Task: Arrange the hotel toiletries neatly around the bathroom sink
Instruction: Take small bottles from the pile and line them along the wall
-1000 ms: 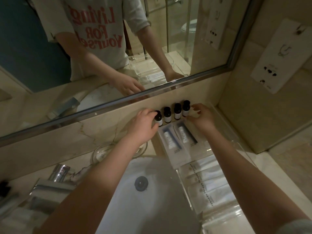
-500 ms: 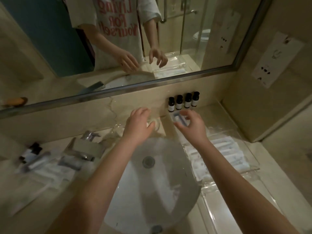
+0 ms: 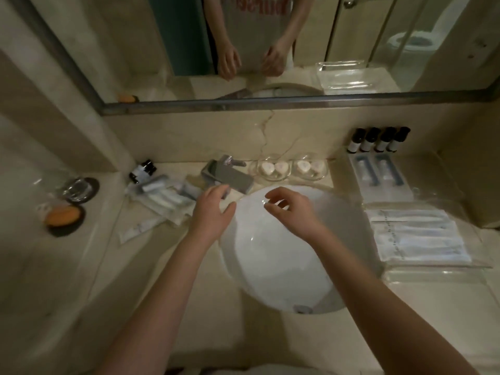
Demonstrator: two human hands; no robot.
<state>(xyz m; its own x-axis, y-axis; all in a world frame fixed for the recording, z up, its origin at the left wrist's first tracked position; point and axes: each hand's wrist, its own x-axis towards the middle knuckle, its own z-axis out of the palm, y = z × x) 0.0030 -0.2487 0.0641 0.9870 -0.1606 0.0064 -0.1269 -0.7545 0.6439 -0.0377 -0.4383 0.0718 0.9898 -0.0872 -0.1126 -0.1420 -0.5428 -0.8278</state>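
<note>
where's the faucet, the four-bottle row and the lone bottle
faucet (image 3: 232, 180), head view, flat top of spout
four-bottle row (image 3: 365, 144), head view, second bottle's label
lone bottle (image 3: 138, 172), head view, its white label

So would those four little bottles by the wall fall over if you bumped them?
Probably, yes. The four little bottles stand tall and narrow, close together in a row, so one tipping could knock over its neighbours. They look round, so a fallen one might roll along the counter. They seem small, so they are likely light.
</note>
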